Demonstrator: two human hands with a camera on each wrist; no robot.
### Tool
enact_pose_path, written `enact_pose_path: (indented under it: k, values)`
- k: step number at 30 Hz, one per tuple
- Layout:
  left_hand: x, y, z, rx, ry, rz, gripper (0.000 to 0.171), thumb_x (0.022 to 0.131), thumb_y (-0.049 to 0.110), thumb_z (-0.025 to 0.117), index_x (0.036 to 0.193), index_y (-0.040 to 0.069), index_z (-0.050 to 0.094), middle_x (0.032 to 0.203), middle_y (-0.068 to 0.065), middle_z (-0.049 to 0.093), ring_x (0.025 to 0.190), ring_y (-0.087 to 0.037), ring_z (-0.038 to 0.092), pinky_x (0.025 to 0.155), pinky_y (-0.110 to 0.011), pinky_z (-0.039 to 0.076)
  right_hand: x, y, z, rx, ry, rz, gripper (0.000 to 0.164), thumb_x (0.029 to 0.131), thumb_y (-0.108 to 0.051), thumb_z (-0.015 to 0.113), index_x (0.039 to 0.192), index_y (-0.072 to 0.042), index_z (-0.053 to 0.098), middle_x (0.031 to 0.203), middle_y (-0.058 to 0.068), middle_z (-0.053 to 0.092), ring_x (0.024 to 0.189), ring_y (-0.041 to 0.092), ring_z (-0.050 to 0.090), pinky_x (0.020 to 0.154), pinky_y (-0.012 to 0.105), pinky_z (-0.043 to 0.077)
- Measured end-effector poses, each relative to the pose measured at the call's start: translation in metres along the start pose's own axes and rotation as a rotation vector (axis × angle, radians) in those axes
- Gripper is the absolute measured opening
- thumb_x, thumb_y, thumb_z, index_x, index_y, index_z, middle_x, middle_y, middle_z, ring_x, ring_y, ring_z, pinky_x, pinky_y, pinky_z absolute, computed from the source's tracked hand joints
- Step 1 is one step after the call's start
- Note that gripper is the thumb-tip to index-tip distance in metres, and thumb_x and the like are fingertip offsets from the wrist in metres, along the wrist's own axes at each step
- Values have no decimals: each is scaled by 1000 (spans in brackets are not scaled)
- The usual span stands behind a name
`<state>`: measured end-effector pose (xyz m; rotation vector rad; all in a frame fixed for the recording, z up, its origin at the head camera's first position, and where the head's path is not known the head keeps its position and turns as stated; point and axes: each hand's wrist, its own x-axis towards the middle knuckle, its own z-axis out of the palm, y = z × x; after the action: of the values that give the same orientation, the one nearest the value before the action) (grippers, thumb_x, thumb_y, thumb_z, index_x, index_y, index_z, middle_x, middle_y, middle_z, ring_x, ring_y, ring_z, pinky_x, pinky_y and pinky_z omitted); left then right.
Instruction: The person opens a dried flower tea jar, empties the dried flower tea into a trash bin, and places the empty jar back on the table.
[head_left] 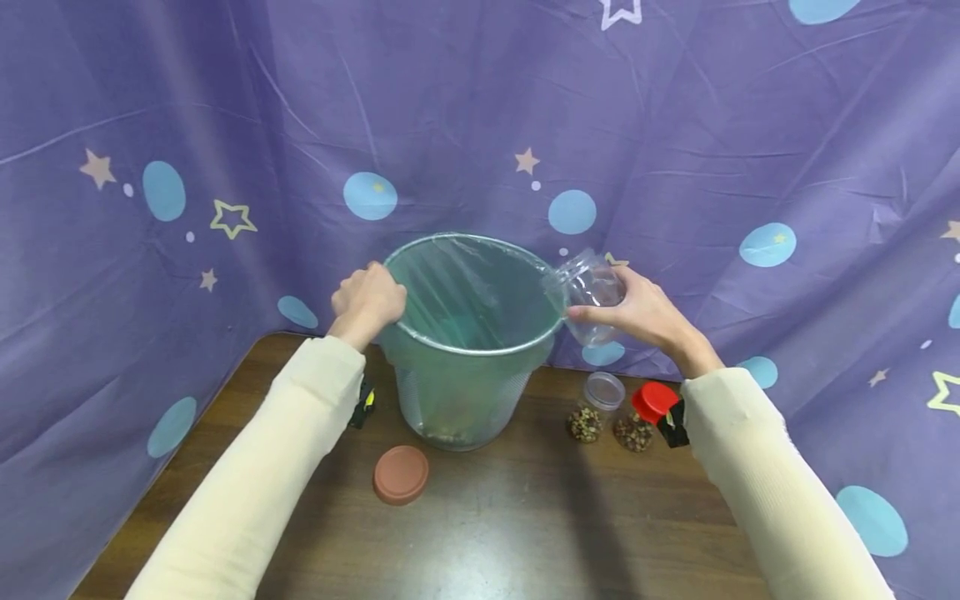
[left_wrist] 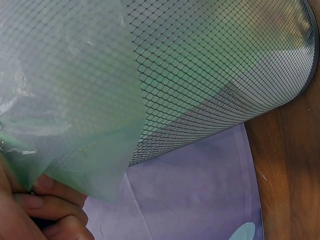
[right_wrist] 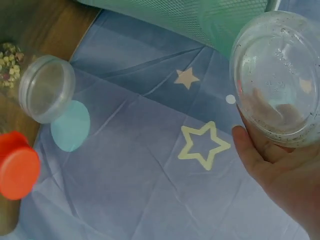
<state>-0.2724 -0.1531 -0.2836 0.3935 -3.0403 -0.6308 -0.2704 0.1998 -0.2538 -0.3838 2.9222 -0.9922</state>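
Observation:
A wire-mesh trash can (head_left: pixel 468 408) stands on the table, lined with a translucent green plastic bag (head_left: pixel 450 292) folded over its rim. My left hand (head_left: pixel 367 298) grips the can's left rim. In the left wrist view its curled fingers (left_wrist: pixel 60 207) lie at the edge of the bag. With fingers and thumb around its side, my right hand (head_left: pixel 648 312) holds a clear plastic jar (head_left: pixel 596 292) tilted at the right rim, its mouth toward the can. Small specks cling inside the jar's base (right_wrist: pixel 275 75) in the right wrist view.
A round reddish-brown lid (head_left: pixel 401 475) lies before the can on the wooden table (head_left: pixel 480 533). To the right stand a clear-lidded jar (head_left: pixel 585 423) and a red-lidded jar (head_left: pixel 654 403), both with dried bits inside. A purple patterned curtain (head_left: pixel 465 108) hangs close behind.

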Motion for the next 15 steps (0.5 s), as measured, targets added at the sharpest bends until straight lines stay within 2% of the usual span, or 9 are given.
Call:
enact_pose_path:
  k: [2, 4, 10, 15]
  values:
    - [0, 0, 0, -2, -1, -1, 50, 97, 30, 40, 130, -6, 48, 127, -29, 59, 115, -45, 59, 89, -53, 51, -2, 3, 2, 42, 7, 13, 87, 76, -57, 77, 143, -14, 44, 132, 13, 61, 117, 28, 60, 102, 47, 47]
    - [1, -1, 1, -2, 2, -4, 49, 96, 31, 40, 129, -6, 49, 126, -28, 59, 114, -45, 59, 89, -53, 51, -5, 8, 3, 78, 7, 30, 87, 76, -57, 77, 142, -11, 42, 125, 12, 63, 115, 27, 60, 100, 45, 48]
    - [1, -1, 0, -1, 6, -6, 49, 96, 31, 41, 128, -5, 49, 123, -27, 60, 111, -43, 61, 87, -51, 52, -12, 18, 5, 150, -7, 67, 87, 80, -58, 73, 140, -6, 37, 133, 13, 58, 126, 29, 54, 110, 50, 39]
    - [1, -1, 1, -1, 3, -1, 51, 97, 31, 40, 131, -6, 47, 125, -28, 59, 112, -44, 60, 89, -52, 52, -16, 27, 8, 204, 1, 67, 82, 84, -55, 71, 138, -4, 36, 134, 15, 57, 126, 28, 52, 112, 48, 36]
